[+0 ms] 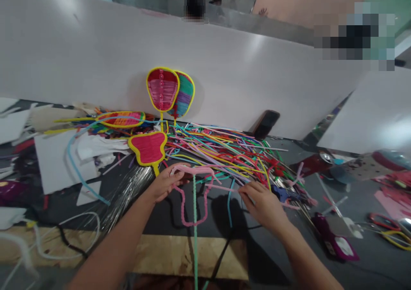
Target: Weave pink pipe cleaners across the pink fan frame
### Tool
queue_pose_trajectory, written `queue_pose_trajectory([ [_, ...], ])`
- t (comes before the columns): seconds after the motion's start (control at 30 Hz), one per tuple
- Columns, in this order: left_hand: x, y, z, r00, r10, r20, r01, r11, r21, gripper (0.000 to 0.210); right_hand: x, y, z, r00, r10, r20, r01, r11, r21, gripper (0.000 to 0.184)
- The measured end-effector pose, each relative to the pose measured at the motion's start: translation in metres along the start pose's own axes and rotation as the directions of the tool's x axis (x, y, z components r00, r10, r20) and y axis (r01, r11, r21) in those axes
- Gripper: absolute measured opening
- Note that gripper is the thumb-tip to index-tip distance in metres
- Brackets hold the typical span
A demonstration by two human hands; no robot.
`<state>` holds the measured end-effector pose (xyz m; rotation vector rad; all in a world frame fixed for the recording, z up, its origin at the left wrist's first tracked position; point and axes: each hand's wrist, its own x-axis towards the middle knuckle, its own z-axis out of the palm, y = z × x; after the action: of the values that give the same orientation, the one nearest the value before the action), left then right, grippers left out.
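Note:
My left hand (167,181) pinches the upper left corner of a pink pipe-cleaner frame (183,208), bent into a rounded outline above the dark table. A mint-green pipe-cleaner stem (195,238) runs down through its middle toward me. Strands of pink cover the frame's top edge. From its right side a light pink pipe cleaner (224,188) stretches across to my right hand (257,200), whose fingers are closed on its far end. Beyond the left hand lies a finished-looking red fan shape with a yellow rim (148,149).
Loose colourful pipe cleaners (221,153) are heaped behind the frame. Two yellow-rimmed fans (163,89) lean on the white partition (240,67), near a phone (266,124). Scissors (396,238), a drink can (316,162) and a purple glue gun (335,238) lie right. People are beyond the partition.

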<state>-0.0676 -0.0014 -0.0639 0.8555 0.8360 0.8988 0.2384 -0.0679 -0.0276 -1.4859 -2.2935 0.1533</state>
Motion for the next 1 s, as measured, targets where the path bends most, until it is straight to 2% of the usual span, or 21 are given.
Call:
queue_pose_trajectory([
  [0.13, -0.001, 0.001, 0.008, 0.998, 0.051, -0.031, -0.047, 0.994, 0.098, 0.037, 0.009, -0.02, 0.023, 0.999, 0.042, -0.003, -0.042, 0.997, -0.067, 0.021],
  [0.23, 0.0, -0.001, 0.013, 0.995, 0.098, -0.032, -0.089, 0.974, 0.209, 0.041, 0.023, -0.032, 0.039, 0.998, 0.052, -0.041, -0.052, 0.998, 0.02, 0.02],
  [0.33, 0.005, -0.007, 0.013, 0.982, 0.176, -0.066, -0.132, 0.896, 0.424, 0.046, 0.032, -0.037, 0.052, 0.994, 0.072, -0.082, -0.064, 0.993, 0.098, 0.019],
  [0.43, 0.011, -0.013, 0.007, 0.937, 0.346, -0.045, -0.222, 0.69, 0.688, 0.05, 0.034, -0.038, 0.06, 0.992, 0.099, -0.081, -0.09, 0.99, 0.11, 0.017],
  [0.53, 0.012, -0.011, 0.002, 0.876, 0.476, 0.08, -0.286, 0.377, 0.881, 0.035, 0.032, -0.039, 0.066, 0.991, 0.124, -0.052, -0.119, 0.989, 0.084, 0.017],
  [0.6, 0.009, -0.006, 0.004, 0.854, 0.493, 0.165, -0.277, 0.162, 0.947, 0.02, 0.031, -0.039, 0.068, 0.99, 0.14, -0.027, -0.138, 0.988, 0.067, 0.016],
  [0.7, 0.001, 0.001, 0.014, 0.862, 0.447, 0.24, -0.223, -0.091, 0.971, 0.013, 0.03, -0.04, 0.07, 0.986, 0.164, 0.001, -0.164, 0.986, 0.039, 0.015],
  [0.83, -0.004, 0.001, 0.027, 0.886, 0.382, 0.263, -0.156, -0.289, 0.945, 0.016, 0.031, -0.04, 0.072, 0.983, 0.183, 0.014, -0.183, 0.983, 0.002, 0.015],
  [1.0, 0.003, -0.005, 0.029, 0.884, 0.351, 0.31, -0.16, -0.396, 0.904, 0.019, 0.031, -0.041, 0.074, 0.981, 0.192, 0.032, -0.191, 0.981, -0.024, 0.016],
])
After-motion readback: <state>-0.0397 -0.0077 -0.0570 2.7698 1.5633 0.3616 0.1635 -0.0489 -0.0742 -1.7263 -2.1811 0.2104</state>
